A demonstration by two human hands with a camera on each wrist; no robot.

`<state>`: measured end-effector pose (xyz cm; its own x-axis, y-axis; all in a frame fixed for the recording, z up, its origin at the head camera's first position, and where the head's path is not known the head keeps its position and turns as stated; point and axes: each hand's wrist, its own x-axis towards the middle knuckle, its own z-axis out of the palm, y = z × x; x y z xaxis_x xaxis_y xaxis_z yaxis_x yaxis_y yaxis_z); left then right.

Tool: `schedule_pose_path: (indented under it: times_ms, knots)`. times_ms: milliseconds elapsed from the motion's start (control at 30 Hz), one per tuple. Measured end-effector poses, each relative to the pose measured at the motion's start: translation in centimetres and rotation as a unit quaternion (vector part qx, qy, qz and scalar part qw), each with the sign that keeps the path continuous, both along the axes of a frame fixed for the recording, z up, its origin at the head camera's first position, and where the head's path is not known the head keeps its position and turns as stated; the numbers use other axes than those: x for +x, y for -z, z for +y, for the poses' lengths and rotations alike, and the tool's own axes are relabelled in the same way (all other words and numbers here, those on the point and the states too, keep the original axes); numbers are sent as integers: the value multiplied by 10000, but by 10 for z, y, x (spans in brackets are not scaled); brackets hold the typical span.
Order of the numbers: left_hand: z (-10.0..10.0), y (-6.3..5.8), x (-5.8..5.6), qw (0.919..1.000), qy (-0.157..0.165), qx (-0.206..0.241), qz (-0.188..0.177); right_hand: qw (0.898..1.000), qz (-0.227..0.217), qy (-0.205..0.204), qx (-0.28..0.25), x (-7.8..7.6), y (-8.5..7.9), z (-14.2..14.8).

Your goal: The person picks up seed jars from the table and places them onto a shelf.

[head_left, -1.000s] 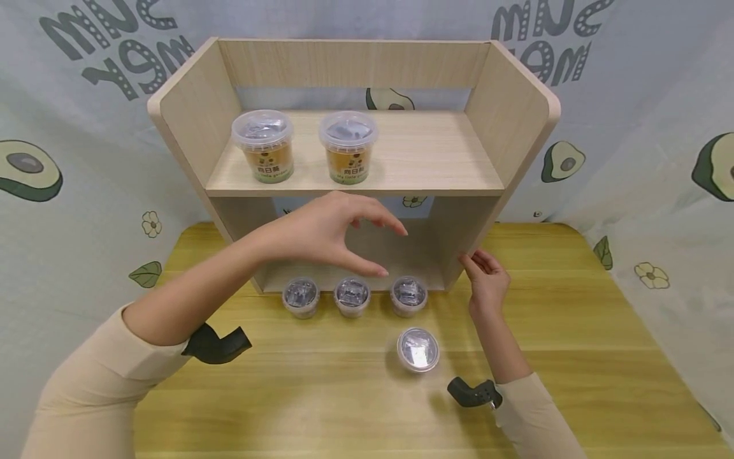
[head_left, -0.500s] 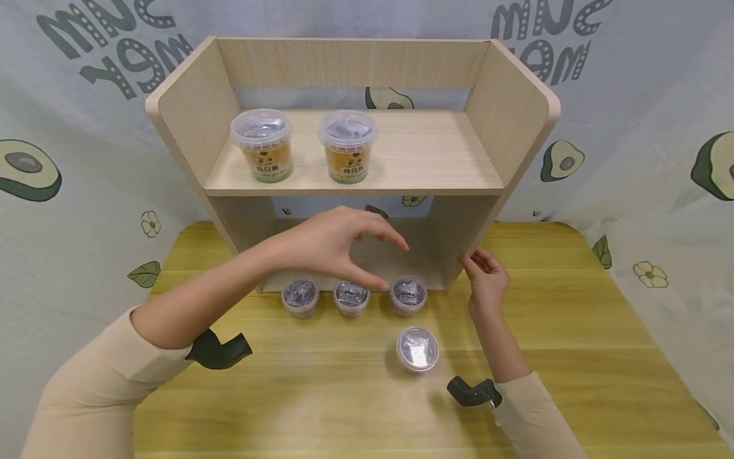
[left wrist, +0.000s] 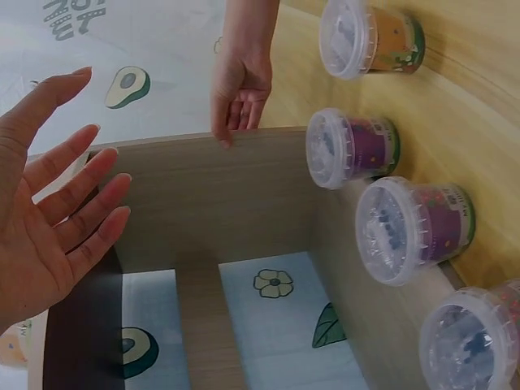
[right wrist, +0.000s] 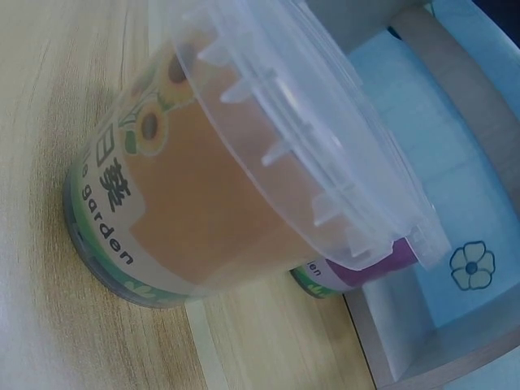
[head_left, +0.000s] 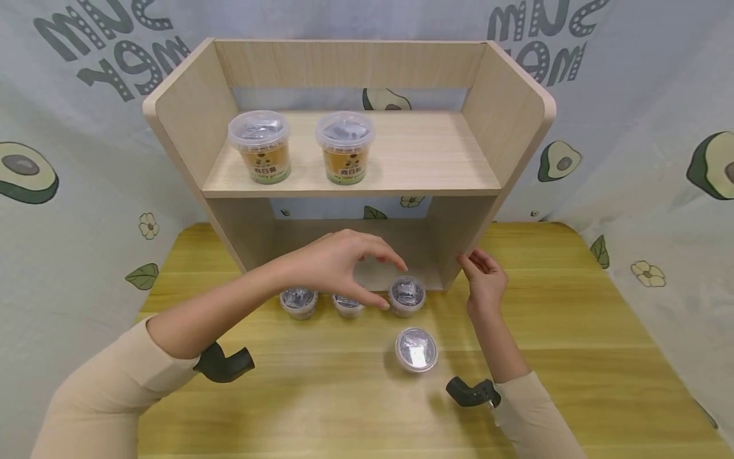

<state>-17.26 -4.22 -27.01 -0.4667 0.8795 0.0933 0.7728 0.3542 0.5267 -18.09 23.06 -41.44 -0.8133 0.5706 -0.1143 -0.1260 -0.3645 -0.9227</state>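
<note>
My left hand (head_left: 338, 264) is held in a C-shape with nothing between thumb and fingers, in front of the shelf's (head_left: 355, 192) lower compartment. It partly hides the middle cup (head_left: 348, 308) of the front row; the right cup (head_left: 407, 294) is just past its fingertips. In the left wrist view these lidded plastic cups have purple labels (left wrist: 443, 219). My right hand (head_left: 487, 284) pinches the front edge of the right side panel (head_left: 473, 229), thumb on the inner side. An orange-labelled cup (right wrist: 203, 187) fills much of the right wrist view.
On the upper board stand two orange-labelled lidded cups, a left one (head_left: 260, 146) and a right one (head_left: 345, 148). Another cup (head_left: 417, 350) stands on the wooden table (head_left: 287, 395) nearer me. A printed curtain (head_left: 74, 255) hangs behind.
My left hand has come down from the upper board's edge toward the front cups, keeping its fingers spread. My right hand stays at the side panel. The cups have not moved.
</note>
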Motion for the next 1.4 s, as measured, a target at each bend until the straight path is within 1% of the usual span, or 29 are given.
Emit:
schedule_pose_path:
  times_ms: [133,333,467,633,900,1067,1233,1400]
  knots:
    - [1,8,1,9999,-23,-122,0,10000,-11,45,58,0,0,-1]
    - [2,15,3,9997,-87,-212,-131,10000,-8,20,21,-1,0,-1]
    - [2,18,3,9997,-60,-179,-132,10000,33,18,-51,0,0,-1]
    - [2,20,2,9999,-6,-84,-118,10000,27,-8,34,1,1,0]
    - [3,24,4,9995,-19,-115,-296,10000,40,-48,47,2,1,0]
    - [5,29,5,9995,13,-107,-284,10000,58,-32,55,1,1,-1]
    - [6,33,6,9995,-40,-151,-288,10000,57,-32,23,1,1,-1]
    - [11,38,7,9997,-34,-123,-211,10000,37,-30,-2,2,0,-1]
